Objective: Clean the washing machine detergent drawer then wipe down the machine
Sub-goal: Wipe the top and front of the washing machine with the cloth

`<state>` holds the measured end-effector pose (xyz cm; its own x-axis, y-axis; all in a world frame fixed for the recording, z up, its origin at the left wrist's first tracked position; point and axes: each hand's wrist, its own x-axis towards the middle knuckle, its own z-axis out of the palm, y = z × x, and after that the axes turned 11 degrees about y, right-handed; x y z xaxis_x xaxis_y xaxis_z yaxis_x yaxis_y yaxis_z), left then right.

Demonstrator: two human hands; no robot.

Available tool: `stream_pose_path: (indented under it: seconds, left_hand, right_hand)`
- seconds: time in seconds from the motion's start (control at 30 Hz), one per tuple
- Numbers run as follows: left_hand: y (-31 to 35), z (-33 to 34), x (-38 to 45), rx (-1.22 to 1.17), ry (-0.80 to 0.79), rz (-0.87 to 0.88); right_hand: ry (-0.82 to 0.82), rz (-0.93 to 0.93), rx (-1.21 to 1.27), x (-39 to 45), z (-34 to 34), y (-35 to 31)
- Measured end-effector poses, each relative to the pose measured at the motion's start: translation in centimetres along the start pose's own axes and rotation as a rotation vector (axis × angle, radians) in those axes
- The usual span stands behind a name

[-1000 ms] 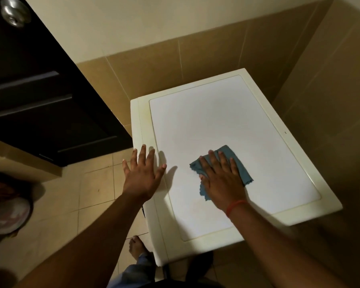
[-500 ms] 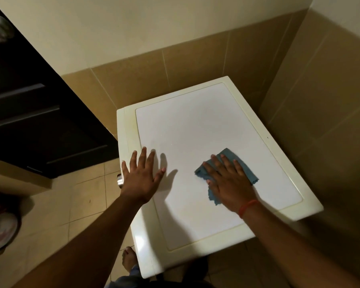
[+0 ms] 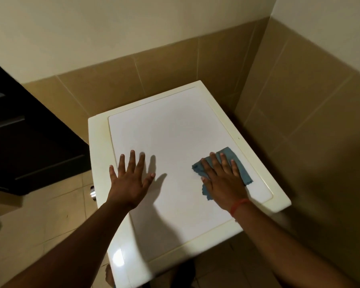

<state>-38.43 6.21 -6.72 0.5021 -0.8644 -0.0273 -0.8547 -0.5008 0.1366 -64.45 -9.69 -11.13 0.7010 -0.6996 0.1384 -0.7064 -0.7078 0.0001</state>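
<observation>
The white top of the washing machine (image 3: 170, 129) fills the middle of the view, seen from above. A blue cloth (image 3: 237, 163) lies flat on its right side, near the right rim. My right hand (image 3: 222, 181) presses on the cloth with straight, spread fingers. My left hand (image 3: 129, 181) rests flat on the top's left side, fingers spread, holding nothing. The detergent drawer is hidden from this angle.
Tan tiled walls (image 3: 299, 121) close in behind and to the right of the machine. A dark cabinet (image 3: 29, 142) stands at the left. A chrome knob (image 3: 92, 193) sticks out at the machine's left edge. Tiled floor (image 3: 40, 221) lies at lower left.
My right hand has slid the cloth to the right, toward the right rim. My left hand has stayed flat on the left side. The view has tilted up a little.
</observation>
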Motion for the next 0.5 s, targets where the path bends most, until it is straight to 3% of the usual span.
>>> stream_pose_path:
  seconds: [0.07, 0.2, 0.37, 0.5]
  left_hand:
    - [0.2, 0.0, 0.4, -0.012, 0.007, 0.021]
    - [0.5, 0.1, 1.0, 0.0, -0.006, 0.025]
    - [1.0, 0.1, 1.3, -0.017, 0.01, 0.025]
    - [1.0, 0.3, 1.6, -0.002, 0.006, 0.025]
  right_hand:
    - [0.005, -0.048, -0.005, 0.5, -0.2, 2.6]
    - [0.034, 0.25, -0.071, 1.7, -0.1, 4.0]
    - [0.003, 0.095, -0.052, 2.1, -0.3, 5.8]
    - [0.018, 0.343, -0.08, 5.4, -0.2, 6.1]
